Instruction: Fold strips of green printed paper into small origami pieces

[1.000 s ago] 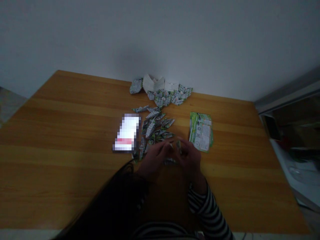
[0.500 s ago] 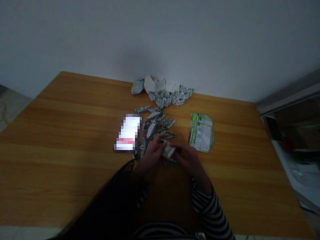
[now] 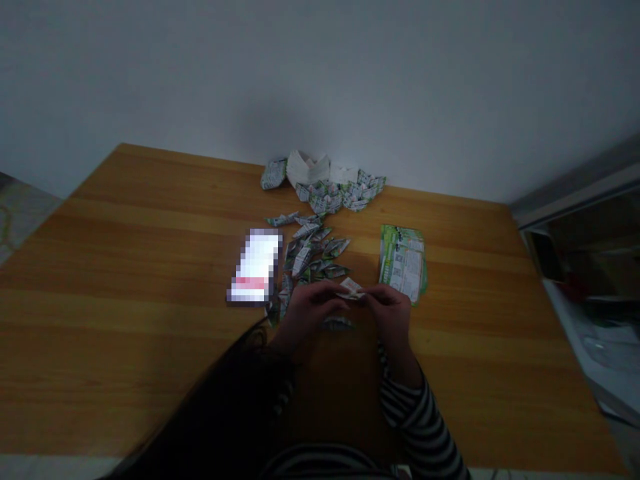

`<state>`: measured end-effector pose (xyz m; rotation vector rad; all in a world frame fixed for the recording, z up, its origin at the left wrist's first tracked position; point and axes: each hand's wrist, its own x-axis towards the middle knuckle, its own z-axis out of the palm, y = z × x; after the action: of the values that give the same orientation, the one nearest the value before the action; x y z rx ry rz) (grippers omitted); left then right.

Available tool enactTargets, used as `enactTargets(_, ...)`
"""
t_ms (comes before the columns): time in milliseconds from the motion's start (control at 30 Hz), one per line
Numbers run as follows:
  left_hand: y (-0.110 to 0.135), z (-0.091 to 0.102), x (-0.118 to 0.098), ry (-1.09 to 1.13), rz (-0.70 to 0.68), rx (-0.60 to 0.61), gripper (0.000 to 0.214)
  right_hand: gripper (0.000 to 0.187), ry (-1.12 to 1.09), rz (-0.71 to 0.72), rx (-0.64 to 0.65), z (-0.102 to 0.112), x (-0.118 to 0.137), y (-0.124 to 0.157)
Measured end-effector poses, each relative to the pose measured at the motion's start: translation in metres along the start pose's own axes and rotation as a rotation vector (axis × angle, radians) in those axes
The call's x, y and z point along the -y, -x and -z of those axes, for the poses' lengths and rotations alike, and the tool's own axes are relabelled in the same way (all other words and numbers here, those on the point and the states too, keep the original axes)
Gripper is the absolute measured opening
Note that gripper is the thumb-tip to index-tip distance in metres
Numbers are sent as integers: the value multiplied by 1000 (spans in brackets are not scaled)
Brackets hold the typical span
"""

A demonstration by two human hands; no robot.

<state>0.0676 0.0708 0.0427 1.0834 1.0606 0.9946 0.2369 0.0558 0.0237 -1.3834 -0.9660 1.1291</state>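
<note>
Both hands meet over the wooden table (image 3: 125, 280), pinching one small folded paper piece (image 3: 351, 289) between their fingertips. My left hand (image 3: 310, 310) holds its left end and my right hand (image 3: 390, 312), in a striped sleeve, holds its right end. Another folded piece (image 3: 339, 323) lies on the table just under the hands. A cluster of several folded green-and-white paper pieces (image 3: 310, 253) lies right behind my left hand. A stack of flat green printed sheets (image 3: 403, 263) sits behind my right hand.
A lit phone (image 3: 255, 265) lies left of the folded pieces. A larger heap of folded paper (image 3: 323, 183) sits by the wall at the table's far edge. Dark hair hangs low in view. Shelving (image 3: 590, 280) stands to the right of the table.
The hands have turned and refolded the paper piece; it now sits flatter and higher between the fingertips. My right hand shifted slightly right, towards the green sheets.
</note>
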Motion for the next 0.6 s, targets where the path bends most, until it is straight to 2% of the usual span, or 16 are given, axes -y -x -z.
enactTargets(133,3,-6,0,-78,-52,-111,8,7,-61,4,-27,-2,0,2)
enactTargets(300,1,-9,2,5,-38,-181,2,10,-31,116,-82,-6,-4,6)
enactTargets(467,-1,-10,5,137,8,-221,15,10,28,208,-118,-7,-7,6)
enactTargets(600,-1,-14,7,195,34,-212,24,15,24,203,-139,-10,-8,7)
